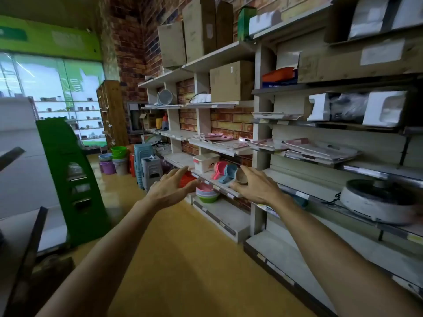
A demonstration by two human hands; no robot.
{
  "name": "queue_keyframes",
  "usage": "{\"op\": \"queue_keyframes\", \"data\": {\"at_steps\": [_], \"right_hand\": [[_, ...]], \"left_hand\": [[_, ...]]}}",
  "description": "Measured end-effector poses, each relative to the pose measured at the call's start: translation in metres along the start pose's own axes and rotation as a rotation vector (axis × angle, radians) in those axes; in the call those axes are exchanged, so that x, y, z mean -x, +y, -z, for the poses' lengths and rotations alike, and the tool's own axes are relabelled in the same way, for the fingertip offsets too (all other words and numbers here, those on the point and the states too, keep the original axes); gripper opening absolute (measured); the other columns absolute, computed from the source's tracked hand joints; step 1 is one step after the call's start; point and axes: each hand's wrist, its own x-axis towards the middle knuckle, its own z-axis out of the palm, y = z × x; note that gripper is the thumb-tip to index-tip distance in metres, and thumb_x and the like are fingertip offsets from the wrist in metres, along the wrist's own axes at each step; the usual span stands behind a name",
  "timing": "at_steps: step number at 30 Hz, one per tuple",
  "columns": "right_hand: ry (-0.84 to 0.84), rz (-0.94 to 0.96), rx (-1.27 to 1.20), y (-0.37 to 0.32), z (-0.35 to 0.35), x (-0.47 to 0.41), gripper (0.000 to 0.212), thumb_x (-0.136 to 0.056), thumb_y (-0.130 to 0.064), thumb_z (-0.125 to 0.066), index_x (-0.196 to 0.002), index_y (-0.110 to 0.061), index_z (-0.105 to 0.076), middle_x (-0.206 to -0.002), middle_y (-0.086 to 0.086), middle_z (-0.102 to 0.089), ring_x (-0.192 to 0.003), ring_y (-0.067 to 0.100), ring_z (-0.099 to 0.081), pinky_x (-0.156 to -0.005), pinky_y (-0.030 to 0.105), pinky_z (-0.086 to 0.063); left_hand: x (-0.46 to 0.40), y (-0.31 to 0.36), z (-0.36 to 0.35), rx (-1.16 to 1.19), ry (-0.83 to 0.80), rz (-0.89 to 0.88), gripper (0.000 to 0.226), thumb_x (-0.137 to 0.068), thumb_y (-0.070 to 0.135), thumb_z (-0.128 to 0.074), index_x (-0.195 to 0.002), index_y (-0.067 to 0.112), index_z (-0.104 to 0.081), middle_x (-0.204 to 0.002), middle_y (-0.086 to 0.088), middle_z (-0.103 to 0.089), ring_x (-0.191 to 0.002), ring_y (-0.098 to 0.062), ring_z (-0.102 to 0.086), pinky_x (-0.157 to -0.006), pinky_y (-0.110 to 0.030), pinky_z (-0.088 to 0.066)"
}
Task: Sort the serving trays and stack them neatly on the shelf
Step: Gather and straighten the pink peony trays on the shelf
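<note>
Pink and grey serving trays (320, 149) lie loosely overlapped on a middle shelf (370, 171) at the right. More trays (219, 140) lie on the neighbouring shelf section to the left. Both my arms reach forward below those shelves. My left hand (170, 189) is held out with fingers spread and holds nothing. My right hand (256, 185) is also empty with relaxed fingers, in front of the lower shelf edge. Neither hand touches a tray.
Coloured scoops (225, 172) and a white basket (204, 162) sit on the lower shelf. Stacked bowls (206, 193) sit beneath. An electric pot (377, 201) is at right. A green stand (73, 179), buckets (117, 160) and stools (148, 168) are on the yellow floor.
</note>
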Motion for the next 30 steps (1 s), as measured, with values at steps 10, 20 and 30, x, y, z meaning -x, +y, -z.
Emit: {"op": "queue_keyframes", "data": {"at_steps": [10, 20, 30], "right_hand": [[-0.031, 0.029, 0.035, 0.031, -0.027, -0.056, 0.082, -0.080, -0.072, -0.043, -0.146, -0.025, -0.030, -0.152, 0.003, -0.037, -0.134, 0.029, -0.041, -0.104, 0.048, -0.042], [-0.049, 0.033, 0.049, 0.033, -0.078, -0.162, 0.083, -0.085, -0.066, -0.048, -0.151, -0.022, -0.023, -0.157, 0.005, -0.029, -0.140, 0.029, -0.035, -0.110, 0.048, -0.036], [-0.042, -0.024, -0.007, 0.014, -0.134, -0.309, 0.085, -0.082, -0.068, -0.050, -0.151, -0.024, -0.025, -0.157, 0.003, -0.030, -0.140, 0.027, -0.035, -0.107, 0.045, -0.037]], "left_hand": [[-0.049, -0.010, -0.028, -0.050, 0.004, 0.019, 0.083, -0.080, 0.080, -0.027, -0.151, 0.039, -0.013, -0.161, -0.003, -0.020, -0.141, -0.031, -0.032, -0.110, -0.055, -0.034], [-0.153, -0.062, -0.051, -0.015, 0.016, 0.023, 0.080, -0.083, 0.076, -0.031, -0.151, 0.038, -0.014, -0.160, -0.003, -0.021, -0.142, -0.029, -0.032, -0.110, -0.053, -0.032], [-0.307, -0.157, -0.071, 0.026, -0.012, -0.028, 0.092, -0.073, 0.088, -0.023, -0.149, 0.038, -0.019, -0.158, -0.002, -0.027, -0.140, -0.028, -0.035, -0.108, -0.055, -0.035]]}}
